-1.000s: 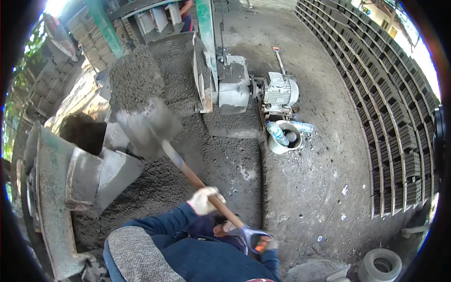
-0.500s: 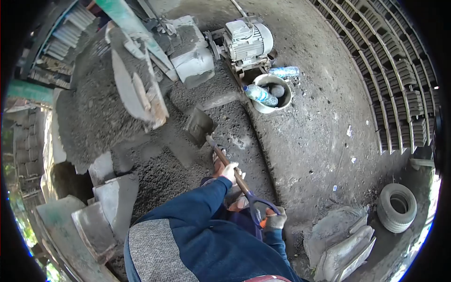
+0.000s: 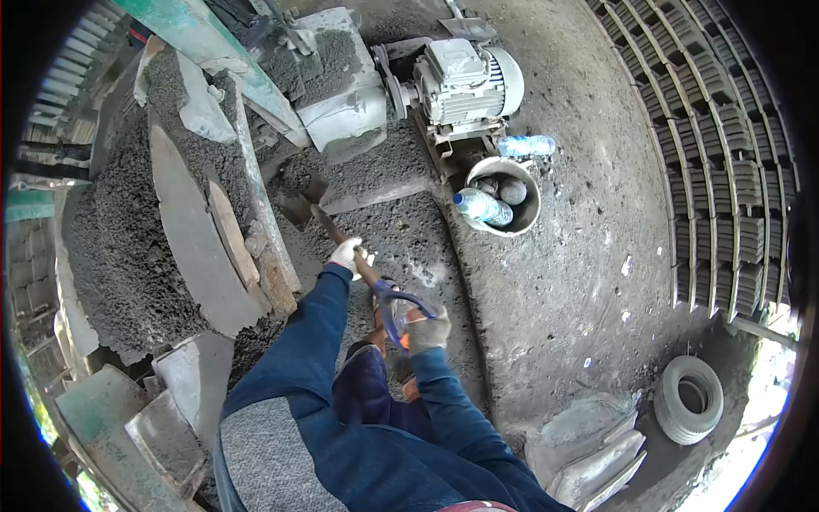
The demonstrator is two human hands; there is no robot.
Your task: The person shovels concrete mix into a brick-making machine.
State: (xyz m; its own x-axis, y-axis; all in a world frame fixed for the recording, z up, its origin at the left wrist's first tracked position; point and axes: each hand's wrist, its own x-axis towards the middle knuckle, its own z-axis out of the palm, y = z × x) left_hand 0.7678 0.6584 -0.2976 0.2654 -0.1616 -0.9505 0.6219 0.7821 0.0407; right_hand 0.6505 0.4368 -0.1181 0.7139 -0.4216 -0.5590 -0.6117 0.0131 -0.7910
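A shovel (image 3: 329, 225) with a wooden shaft and a purple-blue D-shaped handle slants across the middle of the view. My left hand (image 3: 346, 256), in a pale glove, is wrapped round its shaft partway down. Closed on the D-handle is my right hand (image 3: 429, 331), in a grey-white glove, with something orange showing beside it. The shovel's blade reaches forward to the dark, damp grit (image 3: 375, 164) below the grey metal machine housing (image 3: 345, 115). Some grit lies on and around the blade.
An electric motor (image 3: 465, 85) stands ahead, with a bucket (image 3: 529, 213) holding a bottle and round lumps near it. A board-edged grit heap (image 3: 119, 247) rises at left. Racks of blocks (image 3: 725, 188), a tyre (image 3: 689, 399) and folded sacks (image 3: 589, 452) are at right.
Both hands have pushed the shovel forward and to the left, its blade now nearer the machine housing. My left arm is stretched further out. The camera view has shifted somewhat.
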